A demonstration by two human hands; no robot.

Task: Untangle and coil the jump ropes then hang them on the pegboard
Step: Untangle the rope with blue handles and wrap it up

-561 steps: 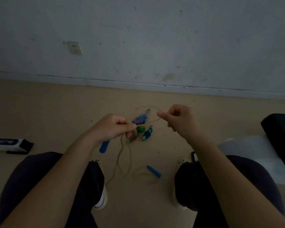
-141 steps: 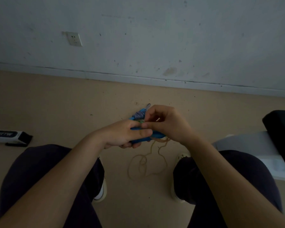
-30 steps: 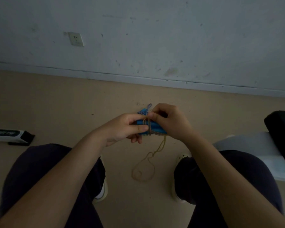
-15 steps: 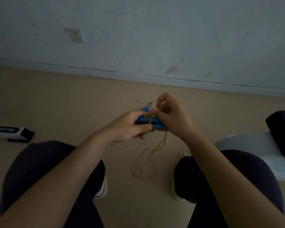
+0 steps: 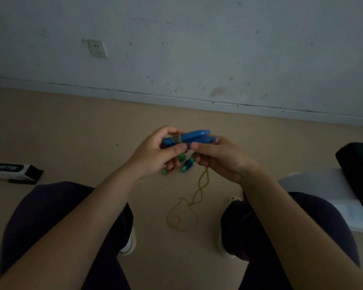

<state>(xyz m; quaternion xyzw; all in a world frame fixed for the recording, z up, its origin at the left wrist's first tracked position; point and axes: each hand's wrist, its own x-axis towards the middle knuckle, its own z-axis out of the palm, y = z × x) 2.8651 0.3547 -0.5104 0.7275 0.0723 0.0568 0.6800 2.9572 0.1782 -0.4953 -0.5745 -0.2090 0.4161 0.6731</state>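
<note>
Left hand [image 5: 155, 155]: fingers curled round one end of the paired blue handles [image 5: 189, 138], where tan rope [image 5: 199, 190] is wound in a few turns. Right hand [image 5: 220, 160]: gripping the handles' other end. Rope tail: hangs twisted below the hands, ending in a loop on the floor [image 5: 71, 130]. Green-handled rope [image 5: 187, 164]: on the floor beneath the hands. Black-and-white box [image 5: 13, 169]: floor, far left. Wall socket [image 5: 97, 48]: above.

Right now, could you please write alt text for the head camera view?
Two hands, left hand and right hand, hold a pair of blue jump rope handles with tan cord wrapped round them, its tail looping on the floor.
</note>
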